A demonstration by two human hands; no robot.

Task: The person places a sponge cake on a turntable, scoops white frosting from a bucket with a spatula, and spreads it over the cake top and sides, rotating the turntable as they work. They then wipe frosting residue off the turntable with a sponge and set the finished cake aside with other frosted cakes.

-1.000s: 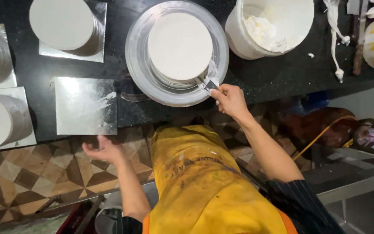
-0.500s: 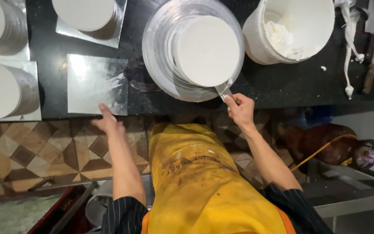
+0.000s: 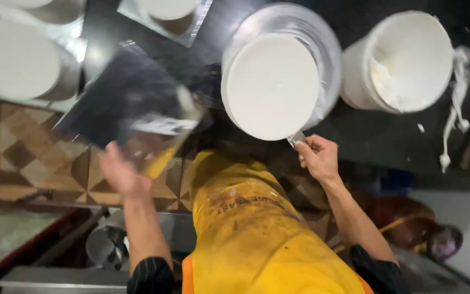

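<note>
Head view: a spatula is gripped by the right hand against the white cake; a silver board is held, blurred, by the left hand.

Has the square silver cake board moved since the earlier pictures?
Yes. The square silver cake board lay flat on the black counter before. Now the left hand has lifted it, tilted and blurred, past the counter's near edge.

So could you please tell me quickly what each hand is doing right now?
Left hand: lifting the blurred square silver cake board by its near edge.
Right hand: closed on a metal spatula against the round white frosted cake.
</note>
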